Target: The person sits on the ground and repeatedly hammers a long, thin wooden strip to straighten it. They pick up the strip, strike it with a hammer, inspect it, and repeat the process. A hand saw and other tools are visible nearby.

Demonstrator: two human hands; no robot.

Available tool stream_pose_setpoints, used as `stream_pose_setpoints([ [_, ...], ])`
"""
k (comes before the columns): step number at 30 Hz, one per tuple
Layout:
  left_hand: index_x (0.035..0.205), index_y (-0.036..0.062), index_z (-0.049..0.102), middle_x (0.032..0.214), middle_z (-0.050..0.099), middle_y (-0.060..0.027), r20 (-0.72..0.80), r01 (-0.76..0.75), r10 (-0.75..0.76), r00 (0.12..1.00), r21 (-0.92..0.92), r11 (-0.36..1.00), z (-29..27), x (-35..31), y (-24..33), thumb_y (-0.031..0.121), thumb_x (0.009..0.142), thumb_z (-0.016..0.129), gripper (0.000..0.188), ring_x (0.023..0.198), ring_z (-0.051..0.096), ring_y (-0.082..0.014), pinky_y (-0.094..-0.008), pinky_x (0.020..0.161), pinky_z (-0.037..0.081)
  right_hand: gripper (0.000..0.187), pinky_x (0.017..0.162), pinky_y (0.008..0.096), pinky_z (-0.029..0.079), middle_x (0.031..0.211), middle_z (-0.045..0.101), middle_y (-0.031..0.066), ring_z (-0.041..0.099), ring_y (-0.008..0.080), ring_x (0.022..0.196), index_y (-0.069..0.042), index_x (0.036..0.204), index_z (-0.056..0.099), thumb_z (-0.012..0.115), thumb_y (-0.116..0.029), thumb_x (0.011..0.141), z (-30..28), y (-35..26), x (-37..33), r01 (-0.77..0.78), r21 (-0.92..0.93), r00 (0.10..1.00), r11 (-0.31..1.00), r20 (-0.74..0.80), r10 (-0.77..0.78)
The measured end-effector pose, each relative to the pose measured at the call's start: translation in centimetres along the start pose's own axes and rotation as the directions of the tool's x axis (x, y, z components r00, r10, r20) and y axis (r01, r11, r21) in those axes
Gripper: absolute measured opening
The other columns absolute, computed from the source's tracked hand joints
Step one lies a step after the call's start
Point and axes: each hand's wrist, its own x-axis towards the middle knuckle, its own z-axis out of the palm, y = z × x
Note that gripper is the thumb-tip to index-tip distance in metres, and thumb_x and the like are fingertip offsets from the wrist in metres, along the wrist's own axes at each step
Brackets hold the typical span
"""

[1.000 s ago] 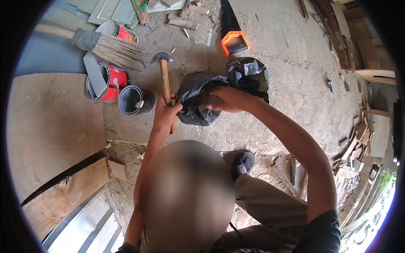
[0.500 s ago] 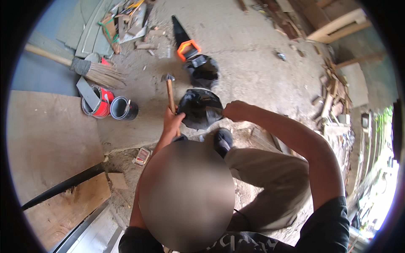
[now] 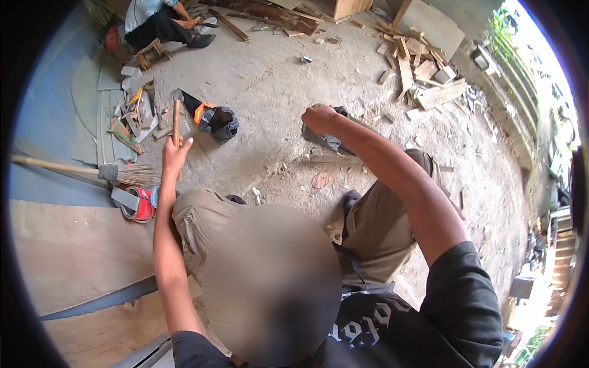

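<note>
My left hand (image 3: 174, 154) grips the wooden handle of a hammer (image 3: 176, 116), which points away from me with its metal head at the far end. My right hand (image 3: 318, 116) is closed on a dark grey cloth bag (image 3: 325, 140) and holds it just above the concrete floor. Between the two hands, on the ground, lies a second black bag (image 3: 222, 122) with an orange-edged tool (image 3: 199, 112) sticking out of it. My knees in khaki trousers (image 3: 199, 216) are bent below the hands.
A broom (image 3: 92, 171) and a red can (image 3: 138, 203) lie at the left beside plywood sheets (image 3: 61, 257). Wood offcuts (image 3: 417, 70) are piled at the upper right. Another person (image 3: 156, 21) sits at the top left among boards and scraps.
My right hand has carried the dark grey bag to the right, away from the other bag. My left hand has moved left with the hammer. The view has swung toward the right.
</note>
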Motion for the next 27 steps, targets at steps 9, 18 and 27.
stream_pose_setpoints([
  [9, 0.101, -0.0014, 0.057, 0.084, 0.064, -0.0201, 0.305, -0.305, 0.187, 0.934, 0.407, 0.861, -3.1, 0.4, 10.2, 0.039, 0.096, 0.061, 0.041, 0.077, 0.062, -0.0317, -0.0420, 0.072, 0.048, 0.020, 0.066, 0.0399, 0.059, 0.094, 0.074, 0.0146, 0.073, 0.0278, 0.084, -0.006, 0.095, 0.074, 0.057, -0.015, 0.089, 3.7, -7.8, -0.8, 0.082, 0.039, 0.995, 0.996, -0.055, -0.080],
  [18, 0.096, -0.0016, 0.056, 0.072, 0.057, -0.0162, 0.492, -0.442, 0.274, 0.827, 0.266, 0.857, 8.7, 1.3, 25.2, 0.037, 0.094, 0.065, 0.040, 0.071, 0.059, -0.0263, -0.0417, 0.066, 0.046, 0.036, 0.065, 0.0343, 0.056, 0.086, 0.074, 0.0110, 0.070, 0.0179, 0.070, 0.001, 0.107, 0.070, 0.061, -0.033, 0.095, 7.0, 0.7, -5.5, 0.073, 0.989, 0.831, 0.127, -0.131, 0.541],
  [27, 0.090, 0.0068, 0.056, 0.068, 0.051, 0.0017, 0.545, -0.162, 0.364, 0.755, -0.384, 0.909, 31.1, -7.5, 35.9, 0.040, 0.095, 0.058, 0.034, 0.053, 0.047, -0.0087, -0.0285, 0.045, 0.038, 0.074, 0.078, 0.0324, 0.054, 0.108, 0.070, 0.0129, 0.067, 0.0198, 0.093, 0.004, 0.120, 0.063, 0.050, -0.064, 0.095, 2.8, 6.4, -19.8, 0.174, 0.951, 0.609, -0.257, 0.101, 0.786],
])
